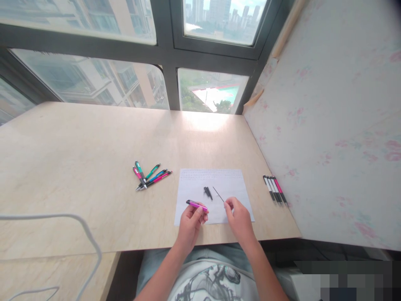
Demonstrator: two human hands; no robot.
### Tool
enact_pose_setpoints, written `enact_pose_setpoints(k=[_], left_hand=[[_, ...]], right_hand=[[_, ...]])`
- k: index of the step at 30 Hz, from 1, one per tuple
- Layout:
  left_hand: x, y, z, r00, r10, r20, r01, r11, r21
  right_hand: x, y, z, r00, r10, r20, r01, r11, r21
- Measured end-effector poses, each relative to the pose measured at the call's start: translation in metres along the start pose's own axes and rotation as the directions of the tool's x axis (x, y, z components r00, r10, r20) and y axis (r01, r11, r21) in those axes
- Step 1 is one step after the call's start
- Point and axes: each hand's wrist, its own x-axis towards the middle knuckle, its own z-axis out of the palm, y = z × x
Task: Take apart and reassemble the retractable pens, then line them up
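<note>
My left hand (pixel 191 222) is closed around a purple pen barrel (pixel 196 205) with a black clip end, held tilted above the paper. Between the fingertips of my right hand (pixel 237 215) is a thin dark pen refill (pixel 218 194), pointing up and to the left. Both hands are over the near part of a white sheet of paper (pixel 188 184) with faint lines of writing along its top. Small black pen parts (pixel 208 192) lie on the sheet, just beyond and between my hands. Whether anything sits inside the barrel is hidden.
Several coloured pens (pixel 152 176) lie in a loose pile left of the paper. To the right, several pens (pixel 275 190) form a neat row near the papered wall (pixel 328 146). A pale cable (pixel 84 225) loops over the left of the table (pixel 78 167). Windows stand behind.
</note>
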Motion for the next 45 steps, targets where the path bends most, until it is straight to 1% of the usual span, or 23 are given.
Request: enact_pose_setpoints(k=[2, 3, 5, 7, 10, 16, 18, 21, 24, 27, 33, 38, 42, 45], left_hand=[[0.0, 0.001, 0.0, 1.0, 0.0, -0.016, 0.0, 1.0, -0.028], [0.0, 0.002, 0.0, 1.0, -0.001, -0.023, 0.0, 0.999, -0.045], [0.001, 0.003, 0.0, 0.999, -0.007, -0.033, 0.004, 0.997, -0.075], [0.001, 0.004, 0.0, 0.999, -0.014, -0.039, 0.01, 0.995, -0.095], [0.002, 0.003, -0.002, 0.999, -0.014, -0.043, 0.009, 0.995, -0.102], [0.003, 0.001, -0.003, 0.999, 0.0, -0.035, -0.003, 0.996, -0.084], [0.002, 0.002, -0.002, 1.0, 0.002, -0.017, -0.003, 0.999, -0.047], [0.001, 0.003, 0.0, 0.999, -0.001, 0.038, -0.001, 0.998, 0.057], [0.0, 0.004, 0.001, 0.997, 0.007, 0.072, -0.016, 0.992, 0.127], [0.0, 0.004, 0.0, 0.998, 0.017, 0.068, -0.026, 0.991, 0.131], [0.0, 0.006, 0.0, 0.997, 0.005, 0.075, -0.013, 0.995, 0.1], [0.001, 0.007, -0.001, 0.997, -0.018, 0.078, 0.013, 0.998, 0.067], [-0.001, 0.006, -0.001, 0.995, -0.031, 0.096, 0.023, 0.996, 0.088], [-0.002, 0.005, -0.001, 0.992, -0.037, 0.123, 0.018, 0.989, 0.15]], right_hand=[[-0.003, 0.006, -0.012, 0.997, 0.018, 0.07, -0.032, 0.978, 0.206], [-0.005, 0.008, -0.018, 0.995, 0.023, 0.099, -0.05, 0.958, 0.283], [-0.009, 0.012, -0.029, 0.99, 0.023, 0.136, -0.072, 0.927, 0.368], [-0.011, 0.014, -0.037, 0.988, 0.004, 0.157, -0.066, 0.916, 0.395], [-0.013, 0.014, -0.043, 0.987, -0.03, 0.157, -0.037, 0.914, 0.404], [-0.011, 0.006, -0.042, 0.992, -0.045, 0.114, -0.004, 0.919, 0.395], [-0.01, 0.001, -0.042, 0.991, -0.072, 0.11, 0.026, 0.928, 0.372], [-0.008, -0.009, -0.043, 0.984, -0.127, 0.122, 0.079, 0.937, 0.339], [-0.005, -0.018, -0.042, 0.981, -0.154, 0.119, 0.106, 0.936, 0.334], [-0.004, -0.022, -0.04, 0.981, -0.153, 0.116, 0.105, 0.934, 0.341], [-0.006, -0.019, -0.036, 0.987, -0.104, 0.126, 0.047, 0.919, 0.392], [-0.009, -0.02, -0.029, 0.994, -0.057, 0.088, 0.017, 0.92, 0.392], [-0.01, -0.022, -0.026, 0.997, -0.073, 0.02, 0.061, 0.931, 0.36], [-0.011, -0.026, -0.022, 0.995, -0.095, 0.009, 0.087, 0.935, 0.344]])
